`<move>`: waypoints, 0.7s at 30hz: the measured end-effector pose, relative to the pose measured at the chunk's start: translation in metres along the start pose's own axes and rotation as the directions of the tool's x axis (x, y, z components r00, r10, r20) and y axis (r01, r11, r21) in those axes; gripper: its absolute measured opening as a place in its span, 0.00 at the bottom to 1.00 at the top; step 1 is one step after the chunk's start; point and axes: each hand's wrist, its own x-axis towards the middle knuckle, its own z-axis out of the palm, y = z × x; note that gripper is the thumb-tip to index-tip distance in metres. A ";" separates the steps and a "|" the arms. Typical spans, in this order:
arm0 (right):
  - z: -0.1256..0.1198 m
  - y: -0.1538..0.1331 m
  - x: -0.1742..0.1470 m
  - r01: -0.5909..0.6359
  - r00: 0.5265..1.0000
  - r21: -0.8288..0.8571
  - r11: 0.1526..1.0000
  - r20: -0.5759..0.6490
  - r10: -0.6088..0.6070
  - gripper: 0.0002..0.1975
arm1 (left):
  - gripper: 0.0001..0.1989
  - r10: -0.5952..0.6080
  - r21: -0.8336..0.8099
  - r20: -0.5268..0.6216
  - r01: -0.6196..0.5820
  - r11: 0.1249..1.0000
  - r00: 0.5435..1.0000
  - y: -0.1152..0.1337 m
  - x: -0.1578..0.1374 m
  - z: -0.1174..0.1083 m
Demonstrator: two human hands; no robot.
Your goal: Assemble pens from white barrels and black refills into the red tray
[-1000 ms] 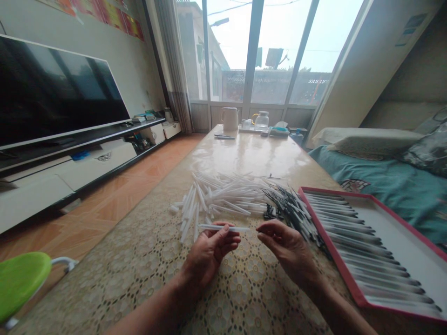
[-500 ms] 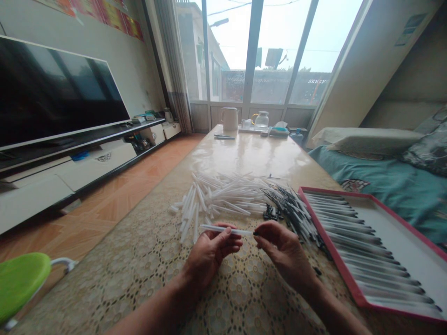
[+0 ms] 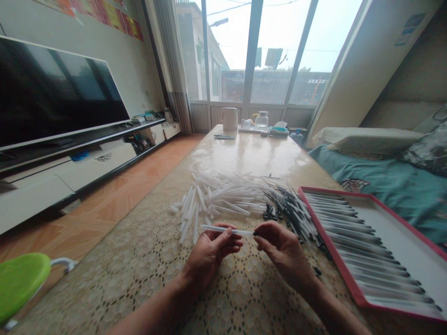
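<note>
Between thumb and fingers, my left hand (image 3: 214, 246) grips a white pen barrel (image 3: 240, 231) held nearly level above the table. My right hand (image 3: 277, 244) pinches a small black piece (image 3: 255, 234) at the barrel's right end; the fingertips partly hide it. Just beyond the hands lies a heap of white pen barrels (image 3: 223, 193). To its right are a bunch of dark pen refills (image 3: 289, 207) and a small pile of black pen parts (image 3: 272, 212). A pink-rimmed box (image 3: 349, 274) at the right holds a row of pens with dark ends.
The patterned tablecloth (image 3: 146, 260) covers the long table. A loose black piece (image 3: 317, 271) lies near my right wrist. A pitcher (image 3: 229, 119), a glass jug (image 3: 261, 120) and a tissue pack (image 3: 278, 130) stand at the far end. A green stool (image 3: 24, 286) is at the left.
</note>
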 end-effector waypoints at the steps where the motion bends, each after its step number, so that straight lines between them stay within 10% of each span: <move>1: 0.000 0.001 0.000 -0.003 1.000 0.008 1.000 0.000 0.003 0.07 | 0.08 0.001 0.003 0.006 -0.001 1.000 1.000 0.000 0.000 0.000; 21: 0.000 0.009 0.001 -0.081 0.994 -0.080 0.993 0.060 0.086 0.20 | 0.12 -0.008 0.017 0.054 0.007 1.000 0.999 -0.002 0.001 -0.003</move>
